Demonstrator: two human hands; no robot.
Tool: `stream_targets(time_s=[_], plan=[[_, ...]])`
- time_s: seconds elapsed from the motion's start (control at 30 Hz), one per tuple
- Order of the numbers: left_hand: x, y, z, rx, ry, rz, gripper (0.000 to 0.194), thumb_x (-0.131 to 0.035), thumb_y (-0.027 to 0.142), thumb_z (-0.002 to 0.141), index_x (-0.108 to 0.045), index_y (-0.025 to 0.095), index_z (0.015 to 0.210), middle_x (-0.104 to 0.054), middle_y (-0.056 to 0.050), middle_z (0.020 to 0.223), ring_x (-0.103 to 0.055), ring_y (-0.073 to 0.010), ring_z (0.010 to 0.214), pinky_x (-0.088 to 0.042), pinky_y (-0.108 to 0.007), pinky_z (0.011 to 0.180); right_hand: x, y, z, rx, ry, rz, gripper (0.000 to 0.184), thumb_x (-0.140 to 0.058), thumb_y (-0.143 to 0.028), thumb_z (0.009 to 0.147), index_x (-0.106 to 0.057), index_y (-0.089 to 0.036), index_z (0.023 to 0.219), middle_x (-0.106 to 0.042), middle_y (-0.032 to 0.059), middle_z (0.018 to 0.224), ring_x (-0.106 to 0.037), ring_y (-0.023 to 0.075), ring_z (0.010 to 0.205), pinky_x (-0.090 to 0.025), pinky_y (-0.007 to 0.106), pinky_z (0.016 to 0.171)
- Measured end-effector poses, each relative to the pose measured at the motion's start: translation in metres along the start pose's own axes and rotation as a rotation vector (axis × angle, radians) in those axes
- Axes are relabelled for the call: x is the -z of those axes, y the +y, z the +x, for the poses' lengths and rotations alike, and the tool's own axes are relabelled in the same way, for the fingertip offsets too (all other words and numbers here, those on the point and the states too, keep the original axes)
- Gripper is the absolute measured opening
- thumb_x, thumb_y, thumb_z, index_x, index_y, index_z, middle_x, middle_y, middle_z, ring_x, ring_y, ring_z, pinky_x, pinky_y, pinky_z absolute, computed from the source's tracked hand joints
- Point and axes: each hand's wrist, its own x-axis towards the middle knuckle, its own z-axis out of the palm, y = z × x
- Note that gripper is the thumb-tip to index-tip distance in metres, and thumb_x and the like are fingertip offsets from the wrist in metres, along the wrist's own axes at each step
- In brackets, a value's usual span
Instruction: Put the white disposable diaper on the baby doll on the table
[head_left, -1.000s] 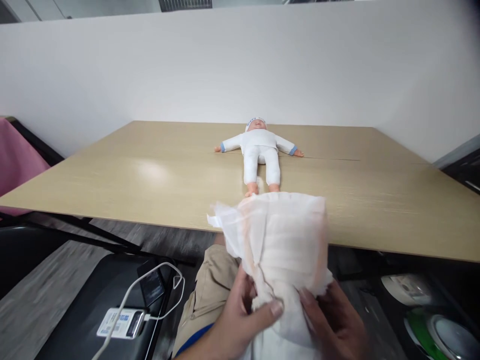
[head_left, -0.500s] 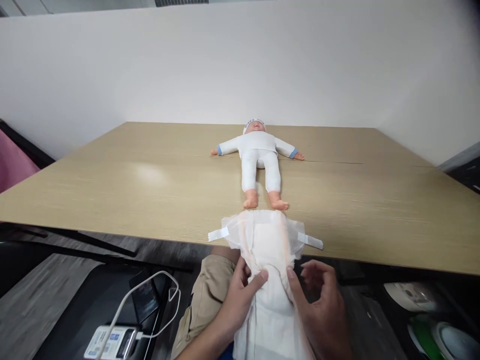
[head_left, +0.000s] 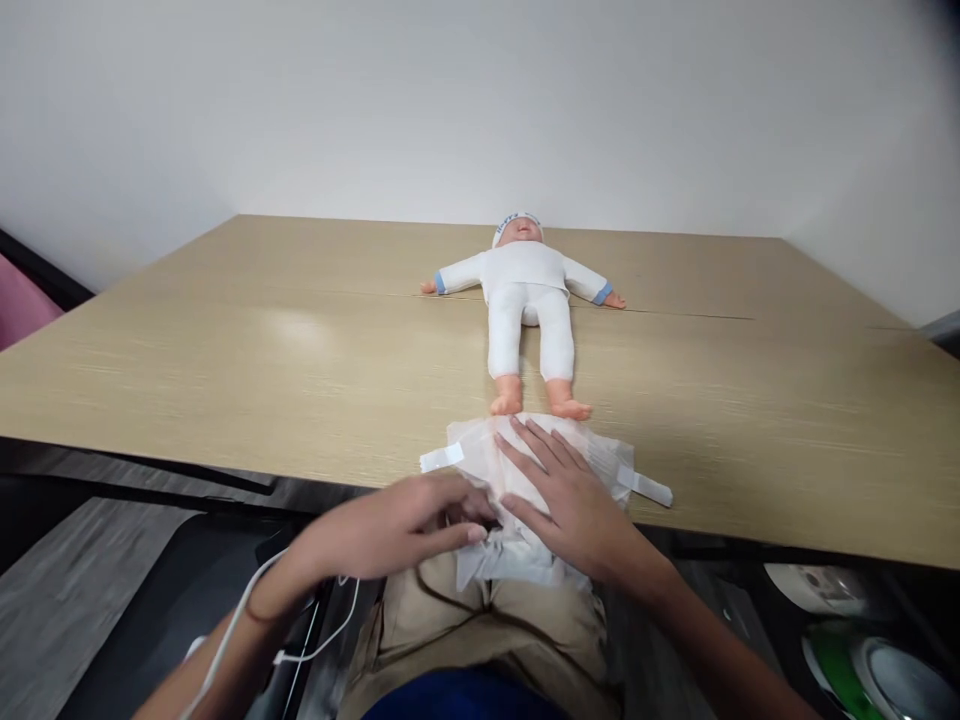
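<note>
A white diaper [head_left: 540, 565] lies unfolded at the table's front edge, its lower end hanging above my lap. Its side tabs [head_left: 442, 457] stick out left and right. My right hand [head_left: 562, 490] rests flat on the diaper's inner face, fingers spread toward the far end. At the diaper's left side, my left hand [head_left: 431, 520] has curled fingers and a thumb closed on the edge; its fingertips are partly hidden. Just beyond the diaper, a baby doll [head_left: 529, 290] in white clothes and a cap lies on its back, arms out and feet toward me.
The wooden table [head_left: 225, 380] reaches back to a white wall. A white cable [head_left: 232, 620] runs past my left forearm, above a black seat [head_left: 161, 620]. Low on the right are a green-and-white round object [head_left: 832, 655] and a pale rounded object [head_left: 814, 588].
My right hand has moved up from the diaper's side and now lies flat on it. My left hand has shifted left and up. The diaper's near part has dropped from its raised position.
</note>
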Motion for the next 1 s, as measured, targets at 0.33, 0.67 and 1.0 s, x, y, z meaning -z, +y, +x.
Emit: stream_targets(time_s=[0.33, 0.67, 1.0], plan=[[0.085, -0.031, 0.156, -0.497, 0.287, 1.091, 0.08, -0.058, 0.001, 0.092, -0.044, 0.025, 0.166, -0.043, -0.018, 0.175, -0.044, -0.0371, 0.157, -0.04, -0.055, 0.125, 0.004, 0.012, 0.002, 0.046, -0.012, -0.025, 0.07, -0.055, -0.053, 0.112, -0.033, -0.036, 0.176, -0.034, 0.002, 0.182, -0.029, 0.0289, 0.171, -0.031, 0.06, 0.139], [0.092, -0.025, 0.211, -0.721, -0.018, 1.318, 0.069, -0.072, 0.011, 0.085, -0.063, 0.028, 0.151, -0.047, -0.007, 0.177, -0.047, -0.0364, 0.157, -0.039, -0.049, 0.124, 0.005, 0.014, 0.004, 0.058, -0.022, 0.01, 0.072, -0.056, -0.054, 0.111, -0.03, -0.037, 0.177, -0.029, 0.0004, 0.184, -0.028, 0.0287, 0.171, -0.032, 0.06, 0.139], [0.115, 0.005, 0.21, -0.825, 0.095, 0.73, 0.034, -0.061, 0.023, 0.1, -0.07, 0.025, 0.133, -0.077, -0.01, 0.138, -0.066, -0.0314, 0.129, -0.05, -0.048, 0.112, 0.013, 0.04, 0.027, 0.057, -0.14, 0.069, 0.071, -0.05, -0.059, 0.113, -0.025, -0.042, 0.177, -0.022, -0.0028, 0.185, -0.021, 0.0274, 0.173, -0.026, 0.06, 0.14]])
